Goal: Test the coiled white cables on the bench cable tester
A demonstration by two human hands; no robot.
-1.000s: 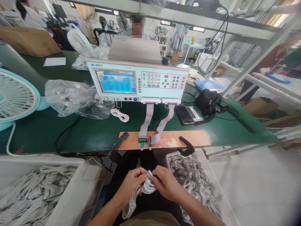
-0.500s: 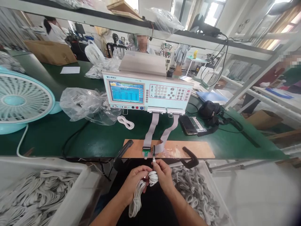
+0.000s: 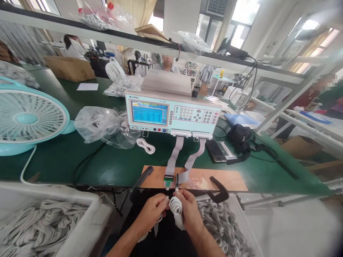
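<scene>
My right hand (image 3: 189,208) pinches the white plug of a coiled white cable (image 3: 176,208) at the lower end of an upright connector (image 3: 177,180) on the wooden strip (image 3: 211,178). The coil hangs below those fingers. My left hand (image 3: 152,210) is closed on a small pale cable plug (image 3: 167,198), just below a green circuit board (image 3: 168,183) with a metal socket. Part of another white cable shows under the left hand, mostly hidden. Grey ribbon cables (image 3: 175,155) run from both connectors up to a tester (image 3: 171,114) with a lit blue screen.
White bins of coiled cables stand at left (image 3: 88,214) and right (image 3: 252,232). Black clamps (image 3: 140,180) grip the strip's ends. On the green table lie a fan (image 3: 29,117), a bagged bundle (image 3: 96,125), a loose cable coil (image 3: 146,146) and a phone (image 3: 215,151). People sit beyond.
The view has tilted upward, so the scene sits lower. My left hand now pinches a plug near the board's socket; its coil has dropped lower. The right hand's coil hangs looser and longer.
</scene>
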